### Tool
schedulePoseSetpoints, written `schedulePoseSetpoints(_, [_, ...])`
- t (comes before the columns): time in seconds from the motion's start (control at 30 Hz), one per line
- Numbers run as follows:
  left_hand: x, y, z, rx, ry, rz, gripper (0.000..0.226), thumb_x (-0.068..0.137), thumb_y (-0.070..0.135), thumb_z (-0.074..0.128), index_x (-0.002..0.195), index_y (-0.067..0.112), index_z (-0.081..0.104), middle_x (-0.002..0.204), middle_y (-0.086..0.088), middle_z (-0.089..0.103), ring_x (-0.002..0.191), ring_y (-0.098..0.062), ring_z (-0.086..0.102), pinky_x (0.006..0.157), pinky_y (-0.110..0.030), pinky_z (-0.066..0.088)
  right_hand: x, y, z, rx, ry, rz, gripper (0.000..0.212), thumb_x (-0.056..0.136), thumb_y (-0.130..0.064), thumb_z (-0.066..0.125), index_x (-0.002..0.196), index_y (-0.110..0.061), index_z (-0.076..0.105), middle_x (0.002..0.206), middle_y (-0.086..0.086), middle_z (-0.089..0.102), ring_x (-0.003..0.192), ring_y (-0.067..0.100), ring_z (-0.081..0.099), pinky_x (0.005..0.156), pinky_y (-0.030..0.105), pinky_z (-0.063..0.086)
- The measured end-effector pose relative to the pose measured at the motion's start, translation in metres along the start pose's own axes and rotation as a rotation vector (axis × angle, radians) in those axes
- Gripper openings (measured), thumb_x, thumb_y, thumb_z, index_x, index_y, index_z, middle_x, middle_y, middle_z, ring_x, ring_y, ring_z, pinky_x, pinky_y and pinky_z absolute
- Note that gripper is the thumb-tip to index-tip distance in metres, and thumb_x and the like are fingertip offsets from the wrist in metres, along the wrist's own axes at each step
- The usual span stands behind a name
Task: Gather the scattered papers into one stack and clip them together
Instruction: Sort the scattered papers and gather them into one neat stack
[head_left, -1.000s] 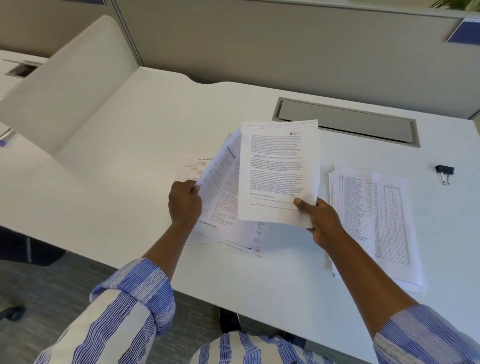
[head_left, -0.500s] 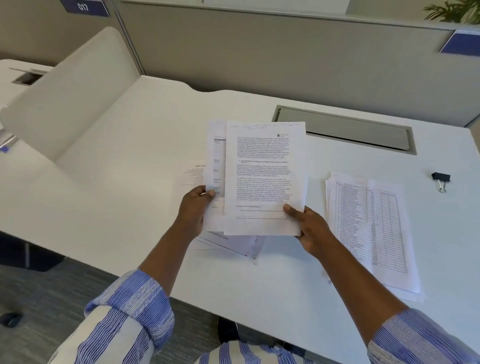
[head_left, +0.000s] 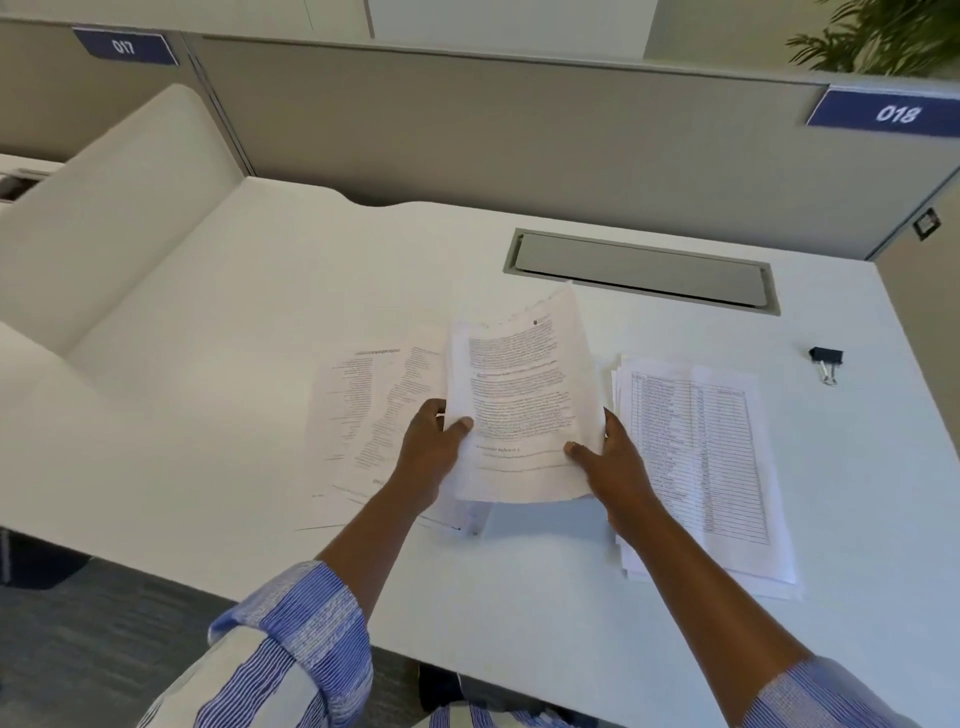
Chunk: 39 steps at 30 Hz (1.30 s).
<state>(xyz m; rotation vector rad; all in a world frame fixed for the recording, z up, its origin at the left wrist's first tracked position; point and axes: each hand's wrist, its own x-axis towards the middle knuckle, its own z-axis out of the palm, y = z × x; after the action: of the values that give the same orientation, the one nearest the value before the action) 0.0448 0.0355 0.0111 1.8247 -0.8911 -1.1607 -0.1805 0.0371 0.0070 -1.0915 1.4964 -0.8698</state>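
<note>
- Papers (head_left: 363, 415) lay loose and overlapping on the white tabletop (head_left: 208, 364), just left of the left hand and partly under it, not yet gathered.
- Left hand (head_left: 431, 457) gripped the left edge of the held sheets, thumb on the printed face and the other fingers out of sight behind.
- Between the two hands a small bundle of printed sheets (head_left: 519, 405) was held up off the tabletop, bowed and leaning away, its edges roughly but not fully squared.
- Right hand (head_left: 613, 467) pinched the bundle's lower right corner, thumb on top and fingers (head_left: 605, 421) pressed along the right edge.
- Just right of that hand sat a separate pile of table-printed pages (head_left: 701, 457), its sheets slightly fanned.
- Farther right, well apart from both hands, the black binder clip (head_left: 826, 361) lay untouched.
- Judged from this, gathering looked about midway: three groups remained to merge, then squaring and clipping.
</note>
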Motion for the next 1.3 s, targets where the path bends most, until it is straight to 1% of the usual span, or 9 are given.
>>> schedulePoseSetpoints(0.1, [-0.001,0.006,0.017,0.048,-0.043,0.037,0.019,0.092,0.012,0.061,0.108,0.021,0.056,0.105,-0.003,0.071,0.089,-0.022,0.067,0.072,-0.035,0.054,-0.007,-0.003,-0.024,0.008,0.052,0.008,0.037,0.091,-0.017,0.07,0.125,-0.026,0.059,0.111,-0.009,0.072,0.1,0.01,0.068,0.081,0.028,0.056])
schedulePoseSetpoints(0.27, [-0.012,0.03,0.067,0.061,-0.113,0.123,0.017,0.093,0.008,0.057,0.104,0.02,0.057,0.092,0.005,0.067,0.079,-0.015,0.062,0.064,-0.026,0.047,-0.015,-0.013,-0.082,0.014,0.216,0.053,0.017,0.095,-0.02,0.062,0.112,-0.024,0.065,0.102,-0.008,0.071,0.091,0.01,0.066,0.069,0.025,0.048])
schedulePoseSetpoints(0.4, [-0.023,0.039,0.115,0.094,-0.157,0.128,0.013,0.092,0.01,0.056,0.105,0.012,0.057,0.097,0.002,0.063,0.086,-0.019,0.059,0.067,-0.027,0.043,-0.015,-0.005,-0.127,-0.121,0.351,0.085,0.016,0.093,-0.011,0.055,0.104,-0.018,0.064,0.099,0.001,0.07,0.081,0.014,0.061,0.065,0.026,0.046])
schedulePoseSetpoints(0.57, [-0.043,0.029,0.168,0.216,-0.267,0.077,0.025,0.092,0.015,0.057,0.116,0.014,0.053,0.104,0.001,0.064,0.094,-0.022,0.061,0.07,-0.027,0.044,-0.022,0.024,-0.169,-0.248,0.447,0.147,0.024,0.093,-0.011,0.055,0.115,-0.012,0.064,0.099,0.002,0.066,0.081,0.017,0.058,0.061,0.024,0.041])
schedulePoseSetpoints(0.73, [-0.052,0.005,0.193,0.506,-0.301,0.115,0.044,0.087,0.016,0.061,0.128,0.011,0.047,0.12,-0.009,0.061,0.111,-0.03,0.06,0.088,-0.035,0.049,-0.029,0.059,-0.18,-0.326,0.486,0.244,0.037,0.091,-0.012,0.056,0.128,-0.013,0.059,0.118,0.011,0.071,0.097,0.029,0.061,0.08,0.033,0.046])
schedulePoseSetpoints(0.9, [-0.047,-0.003,0.181,0.648,-0.196,0.246,0.053,0.086,0.03,0.065,0.133,0.012,0.047,0.125,-0.01,0.05,0.115,-0.031,0.056,0.091,-0.04,0.048,-0.028,0.065,-0.18,-0.427,0.537,0.209,0.05,0.09,-0.021,0.067,0.136,-0.01,0.05,0.122,0.018,0.067,0.111,0.037,0.064,0.093,0.042,0.049])
schedulePoseSetpoints(1.03, [-0.021,-0.001,0.142,0.599,-0.041,0.28,0.046,0.083,0.034,0.069,0.123,0.015,0.056,0.118,-0.008,0.053,0.112,-0.028,0.057,0.09,-0.04,0.05,-0.021,0.049,-0.165,-0.624,0.614,-0.019,0.059,0.088,-0.028,0.073,0.138,-0.008,0.049,0.128,0.021,0.059,0.116,0.041,0.059,0.093,0.051,0.051])
schedulePoseSetpoints(1.2, [0.012,-0.005,0.07,0.624,0.201,0.228,0.04,0.081,0.034,0.071,0.114,0.013,0.062,0.113,-0.011,0.055,0.107,-0.032,0.058,0.09,-0.043,0.048,-0.004,0.009,-0.093,-0.4,0.367,-0.045,0.042,0.092,-0.034,0.069,0.128,-0.015,0.059,0.115,0.003,0.067,0.096,0.02,0.067,0.087,0.03,0.049])
schedulePoseSetpoints(1.3, [0.026,-0.011,0.023,0.754,0.367,0.108,0.048,0.081,0.039,0.072,0.118,0.011,0.06,0.118,-0.015,0.052,0.112,-0.037,0.054,0.094,-0.047,0.043,0.005,-0.002,-0.037,-0.115,0.172,0.177,0.041,0.087,-0.042,0.07,0.121,-0.021,0.063,0.101,-0.006,0.071,0.094,0.019,0.069,0.095,0.045,0.055])
